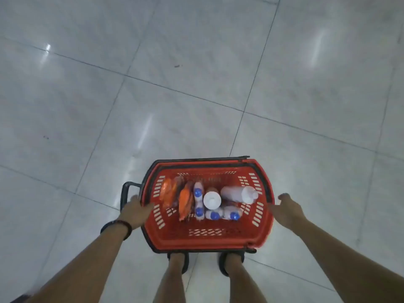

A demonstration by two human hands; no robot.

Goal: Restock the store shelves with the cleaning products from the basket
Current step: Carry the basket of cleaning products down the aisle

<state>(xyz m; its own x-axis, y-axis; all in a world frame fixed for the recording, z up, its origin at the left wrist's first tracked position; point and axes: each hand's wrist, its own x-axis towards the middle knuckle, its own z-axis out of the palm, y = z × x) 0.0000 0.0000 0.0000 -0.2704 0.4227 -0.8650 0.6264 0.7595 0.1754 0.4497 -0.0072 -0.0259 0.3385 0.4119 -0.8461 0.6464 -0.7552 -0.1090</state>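
Note:
A red plastic basket (207,237) with black handles sits low on the floor in front of my feet. Inside, orange packets (184,202) stand at the left. Small white bottles with blue caps (198,193) lie in the middle. A larger white-capped bottle (212,200) stands upright, and another white bottle (238,193) lies on its side at the right. My left hand (136,212) rests over the basket's left rim, fingers curled on it, beside a black handle (126,189). My right hand (286,207) is at the right rim, fingers stretched toward it, thumb raised.
Pale glossy floor tiles (196,84) with dark joints spread all around the basket. My two feet in dark sandals (231,262) stand right behind the basket's near edge. A dark wristband (117,226) circles my left wrist. No shelves are in view.

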